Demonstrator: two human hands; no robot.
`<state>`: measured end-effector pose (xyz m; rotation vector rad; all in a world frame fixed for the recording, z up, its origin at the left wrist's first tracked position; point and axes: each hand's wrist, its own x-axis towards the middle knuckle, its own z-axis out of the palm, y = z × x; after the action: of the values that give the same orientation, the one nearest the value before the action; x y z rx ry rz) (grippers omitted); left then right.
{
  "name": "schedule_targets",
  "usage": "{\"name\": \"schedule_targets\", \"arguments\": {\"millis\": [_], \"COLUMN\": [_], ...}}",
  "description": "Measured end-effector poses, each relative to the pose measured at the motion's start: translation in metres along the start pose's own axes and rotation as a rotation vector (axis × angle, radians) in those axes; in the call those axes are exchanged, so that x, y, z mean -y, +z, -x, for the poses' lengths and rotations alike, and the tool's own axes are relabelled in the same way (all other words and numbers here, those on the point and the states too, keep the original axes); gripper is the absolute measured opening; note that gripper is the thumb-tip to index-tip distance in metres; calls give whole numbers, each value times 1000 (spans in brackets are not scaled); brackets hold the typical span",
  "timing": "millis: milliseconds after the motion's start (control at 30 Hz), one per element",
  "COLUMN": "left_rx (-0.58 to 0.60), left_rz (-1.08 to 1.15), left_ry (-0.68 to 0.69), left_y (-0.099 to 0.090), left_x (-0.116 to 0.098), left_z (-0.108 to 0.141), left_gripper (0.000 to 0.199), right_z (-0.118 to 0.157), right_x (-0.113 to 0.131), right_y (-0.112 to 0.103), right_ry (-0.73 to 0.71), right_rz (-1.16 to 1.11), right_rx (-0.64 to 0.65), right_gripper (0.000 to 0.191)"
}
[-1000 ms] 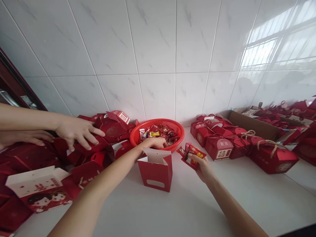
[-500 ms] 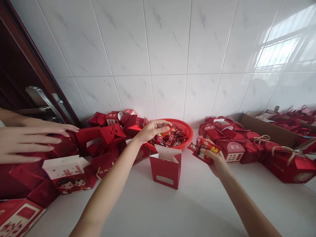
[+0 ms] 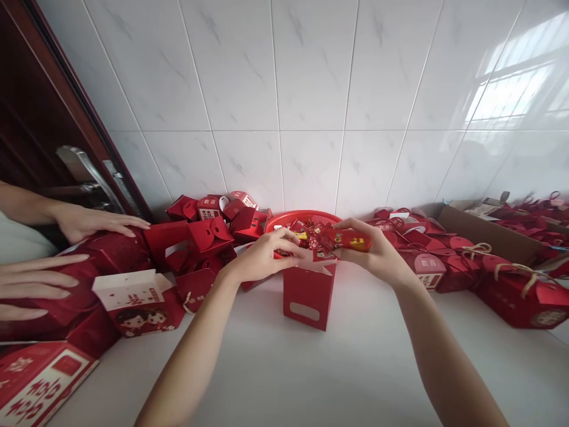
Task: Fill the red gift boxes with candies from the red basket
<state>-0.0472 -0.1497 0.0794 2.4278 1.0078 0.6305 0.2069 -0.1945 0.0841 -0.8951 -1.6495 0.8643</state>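
Observation:
A red paper gift box (image 3: 307,299) stands upright on the white table with its top flaps up. My left hand (image 3: 269,256) is at its upper left edge, thumb and fingers closed around the rim. Above the box's right side, my right hand (image 3: 371,249) grips several candies (image 3: 349,239) in shiny red and gold wrappers, some hanging near the opening. Directly behind stands a red plastic basket (image 3: 284,217) of wrapped candies, partly hidden by my hands and the box.
Red gift boxes (image 3: 208,234) crowd the left, where another person's hands (image 3: 95,222) rest on some. More closed boxes (image 3: 511,296) with cord handles line the right. Behind them is a cardboard carton (image 3: 489,231) beside further red boxes. A tiled wall (image 3: 311,107) rises behind.
My right hand has moved left with the candies, from beside the box to above its opening. My left hand has come down from the basket to the box's rim.

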Motion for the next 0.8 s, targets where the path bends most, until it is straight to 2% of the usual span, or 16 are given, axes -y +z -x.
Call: {"name": "schedule_targets", "arguments": {"millis": [167, 300, 400, 567, 700, 800], "left_rx": [28, -20, -6, -5, 45, 90], "left_rz": [57, 61, 45, 72, 94, 110], "left_ry": [-70, -183, -191, -189, -186, -150], "left_y": [9, 14, 14, 15, 16, 17], "left_x": [12, 17, 18, 16, 15, 15], "left_z": [-1, -2, -2, -2, -1, -2], "left_gripper": [26, 30, 32, 39, 35, 36], "right_z": [-10, -15, -17, -19, -20, -20], "right_x": [-7, -14, -14, -11, -13, -12], "right_y": [9, 19, 28, 34, 30, 26], "right_ry": [-48, -88, -94, -59, -52, -32], "right_rz": [251, 374, 455, 448, 323, 212], "right_rx": [44, 53, 79, 167, 109, 117], "right_gripper": [29, 33, 29, 30, 28, 23]}}
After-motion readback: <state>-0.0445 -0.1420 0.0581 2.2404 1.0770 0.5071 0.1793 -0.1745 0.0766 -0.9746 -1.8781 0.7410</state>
